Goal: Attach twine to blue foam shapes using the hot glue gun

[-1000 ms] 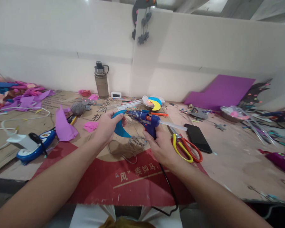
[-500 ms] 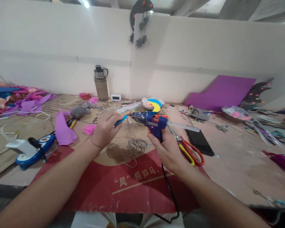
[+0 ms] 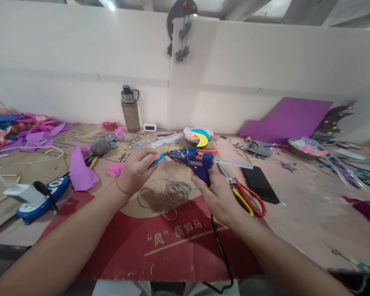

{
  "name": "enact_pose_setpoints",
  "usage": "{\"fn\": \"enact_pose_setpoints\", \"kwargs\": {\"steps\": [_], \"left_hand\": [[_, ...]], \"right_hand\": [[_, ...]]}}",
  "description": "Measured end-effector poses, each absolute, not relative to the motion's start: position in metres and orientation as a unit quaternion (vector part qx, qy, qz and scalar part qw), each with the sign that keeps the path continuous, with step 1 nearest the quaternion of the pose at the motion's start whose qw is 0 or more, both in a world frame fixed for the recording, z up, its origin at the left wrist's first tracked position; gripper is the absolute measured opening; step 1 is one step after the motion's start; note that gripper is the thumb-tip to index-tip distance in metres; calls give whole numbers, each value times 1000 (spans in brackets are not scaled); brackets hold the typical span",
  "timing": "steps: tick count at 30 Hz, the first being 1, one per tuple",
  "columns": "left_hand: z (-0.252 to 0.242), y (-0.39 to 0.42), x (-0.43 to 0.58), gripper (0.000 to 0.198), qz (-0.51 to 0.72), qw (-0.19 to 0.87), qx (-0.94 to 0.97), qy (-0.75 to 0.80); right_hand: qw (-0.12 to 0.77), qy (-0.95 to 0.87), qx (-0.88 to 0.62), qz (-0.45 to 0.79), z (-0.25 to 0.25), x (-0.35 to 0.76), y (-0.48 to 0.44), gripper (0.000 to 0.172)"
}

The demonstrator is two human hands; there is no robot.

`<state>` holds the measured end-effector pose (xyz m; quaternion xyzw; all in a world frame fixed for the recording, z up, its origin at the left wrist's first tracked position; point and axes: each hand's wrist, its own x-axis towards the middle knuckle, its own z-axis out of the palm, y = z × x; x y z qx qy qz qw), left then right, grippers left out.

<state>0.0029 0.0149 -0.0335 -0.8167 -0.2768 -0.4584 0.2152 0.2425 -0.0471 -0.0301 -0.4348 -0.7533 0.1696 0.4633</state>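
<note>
The desk stretched across the whole foreground, and a sheet of cardboard with a red printed area covered its middle, under both hands. A large purple sheet leaned at the back right. The right hand had its grip closed round the handle of a blue glue gun, its black cord hanging down in front. The left hand was raised just beside the nozzle end, its grip pinched together on a small blue piece.

A pair of scissors with red and yellow handles lay just beside the right hand, near a black phone. Past the gun stood a bowl, with a yellow crescent showing over it. Grey string lay loosely coiled on the cardboard between the hands.

A second earlier the blue piece hung below the left fingers with its curved flat side in view; now it was turned nearly edge-on, and the fingers hid most of it. The nozzle pointed at its exposed end, so the turn seemed to have presented that narrow end to the gun. Whether they touched could not be told.
</note>
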Motion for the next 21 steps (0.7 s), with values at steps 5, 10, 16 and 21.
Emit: {"fn": "enact_pose_setpoints", "kwargs": {"steps": [5,10,16,21], "left_hand": [[-32,14,3,15,-456,220,-823,-257],[-31,13,4,15,-456,228,-822,-255],[-31,13,4,13,-456,228,-821,-258],[-27,11,5,14,-469,240,-810,-256]], "right_hand": [[465,-754,-435,161,-32,242,-48,38],[462,-755,-439,154,-32,242,-49,37],[465,-756,-436,145,-32,241,-49,39],[462,-751,-447,155,-33,243,-50,36]]}}
